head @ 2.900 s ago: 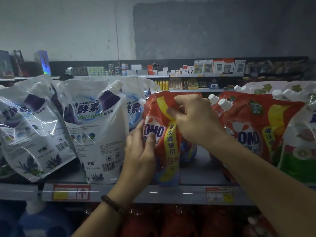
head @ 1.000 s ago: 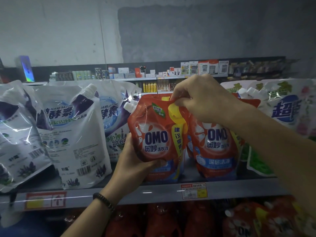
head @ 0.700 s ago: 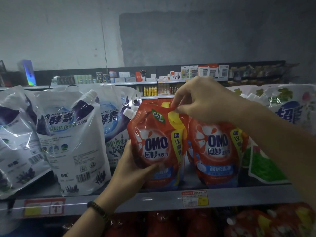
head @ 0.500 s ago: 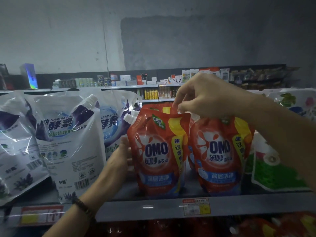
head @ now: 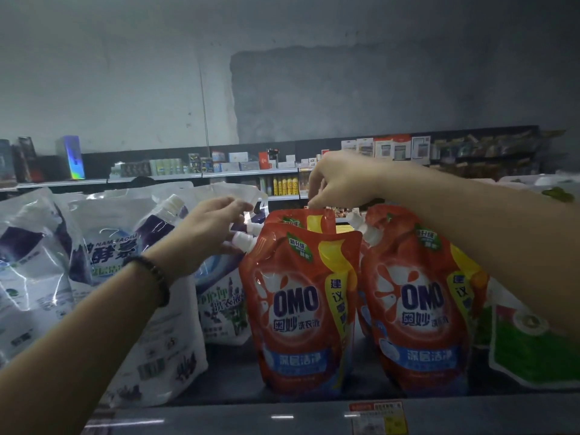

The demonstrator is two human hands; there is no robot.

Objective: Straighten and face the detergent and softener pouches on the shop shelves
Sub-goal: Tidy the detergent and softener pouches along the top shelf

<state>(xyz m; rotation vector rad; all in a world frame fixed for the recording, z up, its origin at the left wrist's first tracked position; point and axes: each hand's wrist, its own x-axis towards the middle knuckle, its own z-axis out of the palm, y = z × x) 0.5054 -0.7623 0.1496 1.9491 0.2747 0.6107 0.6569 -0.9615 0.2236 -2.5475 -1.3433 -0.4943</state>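
Observation:
Two red OMO detergent pouches stand upright and face forward on the shelf, the front OMO pouch at centre and a second OMO pouch to its right. A rear OMO pouch peeks up behind the front one. My right hand pinches the top edge of that rear pouch. My left hand has its fingers curled around the white spout cap at the front pouch's upper left corner. White and purple softener pouches lean at the left.
Another white and purple pouch stands behind my left wrist. A green and white pouch sits at the far right, partly hidden by my right arm. The grey shelf edge carries a price tag. Far shelves hold small boxes.
The front OMO pouch now stands upright on the shelf. My left hand has risen from its lower side to its spout. My right hand has shifted to the rear pouch's top.

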